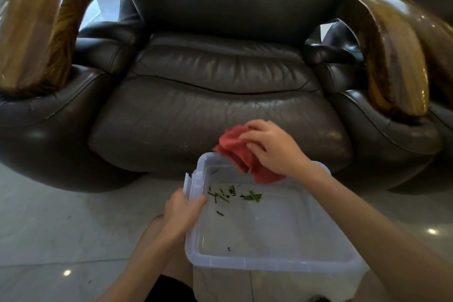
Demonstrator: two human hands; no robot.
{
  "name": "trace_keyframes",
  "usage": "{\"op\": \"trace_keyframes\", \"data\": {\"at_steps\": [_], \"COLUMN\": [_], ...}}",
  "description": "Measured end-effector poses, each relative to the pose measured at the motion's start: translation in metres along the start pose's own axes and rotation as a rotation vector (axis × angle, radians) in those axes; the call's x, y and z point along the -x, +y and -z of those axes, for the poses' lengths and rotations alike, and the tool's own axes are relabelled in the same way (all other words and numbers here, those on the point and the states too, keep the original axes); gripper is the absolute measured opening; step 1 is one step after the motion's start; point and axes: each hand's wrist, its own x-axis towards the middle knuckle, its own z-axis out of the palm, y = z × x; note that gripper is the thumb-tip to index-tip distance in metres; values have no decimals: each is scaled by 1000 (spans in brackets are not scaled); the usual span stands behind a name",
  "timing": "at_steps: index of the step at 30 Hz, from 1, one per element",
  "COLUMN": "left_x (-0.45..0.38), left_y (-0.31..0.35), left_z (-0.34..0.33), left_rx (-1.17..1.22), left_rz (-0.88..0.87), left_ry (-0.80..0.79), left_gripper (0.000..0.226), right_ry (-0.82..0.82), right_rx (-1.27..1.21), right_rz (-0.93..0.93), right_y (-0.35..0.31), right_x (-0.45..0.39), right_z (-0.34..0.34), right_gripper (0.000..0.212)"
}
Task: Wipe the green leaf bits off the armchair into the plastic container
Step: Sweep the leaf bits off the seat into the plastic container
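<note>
We hold the clear plastic container [269, 256] just below the front edge of the armchair [220, 110], our left hand [182, 213] clamped on its near-left rim, thumb inside the wall. The tub is translucent, smooth and rectangular with rounded corners and a thick lip; green leaf bits [232, 195], thin slivers and one broader scrap, lie scattered on its floor toward the far side, with a few dark specks nearer us. Our right hand [272, 147] is closed on a bunched red cloth [241, 152], soft and napped, draped over the container's far rim against the seat front. Beyond, the dark brown leather seat cushion [220, 68], creased and glossy, shows no green that we can make out, so the wiping looks nearly finished. Polished striped wooden armrests [397, 56] curve at both sides.
</note>
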Motion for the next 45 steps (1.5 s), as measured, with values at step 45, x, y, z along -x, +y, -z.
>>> {"op": "trace_keyframes", "data": {"at_steps": [45], "left_x": [1], "left_y": [-24], "left_z": [-12], "left_rx": [22], "left_rz": [-4], "left_ry": [-1], "left_gripper": [23], "right_ry": [7], "right_rx": [-78], "right_rz": [-208], "right_y": [7], "right_x": [11], "right_z": [13], "right_gripper": [30]}}
